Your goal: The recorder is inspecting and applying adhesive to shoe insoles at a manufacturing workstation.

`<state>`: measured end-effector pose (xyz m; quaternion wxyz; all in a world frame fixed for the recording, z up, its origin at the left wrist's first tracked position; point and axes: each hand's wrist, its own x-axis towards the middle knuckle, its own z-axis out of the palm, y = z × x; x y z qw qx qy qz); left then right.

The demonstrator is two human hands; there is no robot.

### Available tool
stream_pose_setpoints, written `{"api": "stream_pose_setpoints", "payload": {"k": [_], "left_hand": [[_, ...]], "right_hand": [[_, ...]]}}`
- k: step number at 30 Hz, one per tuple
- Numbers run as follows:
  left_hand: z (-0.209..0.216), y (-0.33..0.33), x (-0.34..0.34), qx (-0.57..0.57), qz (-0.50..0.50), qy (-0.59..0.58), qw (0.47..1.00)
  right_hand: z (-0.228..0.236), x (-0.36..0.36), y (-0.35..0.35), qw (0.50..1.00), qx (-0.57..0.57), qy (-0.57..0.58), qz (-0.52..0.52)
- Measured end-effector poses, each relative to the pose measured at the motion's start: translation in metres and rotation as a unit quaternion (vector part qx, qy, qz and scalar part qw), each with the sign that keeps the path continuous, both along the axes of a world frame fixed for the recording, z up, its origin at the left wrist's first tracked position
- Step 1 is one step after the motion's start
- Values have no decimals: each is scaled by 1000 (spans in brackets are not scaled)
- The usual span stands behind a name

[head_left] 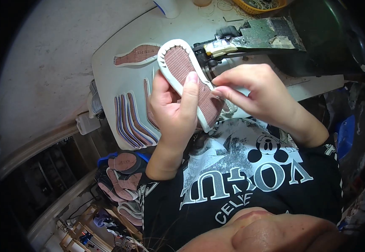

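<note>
A shoe insole (178,63) with a ribbed reddish-brown face and a white gathered edging is held up in front of my chest. My left hand (176,98) grips it from the left, with the thumb flat on the ribbed face and the fingers behind. At the insole's right rim, my right hand (251,90) has its thumb and forefinger pinched on the white edging near the narrow middle. The lower end of the insole tilts toward me, close to my shirt.
Behind my hands stands a dark green sewing machine (266,35). On the white table (107,52) lie another edged insole (138,54) and a fanned row of insoles (134,119). A yellow basket (260,6) sits at the far edge. More soles (121,176) are piled at lower left.
</note>
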<state>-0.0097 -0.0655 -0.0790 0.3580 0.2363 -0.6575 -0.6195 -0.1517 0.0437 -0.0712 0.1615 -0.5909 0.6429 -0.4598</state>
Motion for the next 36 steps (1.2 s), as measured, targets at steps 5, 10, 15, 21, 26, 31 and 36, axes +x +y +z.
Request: {"api": "stream_pose_setpoints", "payload": {"k": [5, 10, 15, 21, 26, 31, 36], "left_hand": [[2, 7, -6, -103, 19, -36, 994], [13, 15, 5, -216, -17, -133, 967], [12, 14, 3, -197, -11, -119, 973], [9, 7, -5, -147, 46, 1, 988], [13, 14, -6, -125, 33, -29, 991], [10, 16, 5, -156, -27, -103, 982], [22, 16, -8, -90, 11, -50, 995]], "right_hand": [[5, 4, 0, 980, 43, 192, -3], [14, -1, -4, 974, 38, 221, 41], [3, 1, -8, 983, -14, 181, -21], [2, -5, 0, 999, -24, -2, 26], [9, 1, 6, 987, 22, 160, 23], [23, -6, -2, 955, 80, 260, 118], [26, -8, -13, 977, 5, 197, 76]]}}
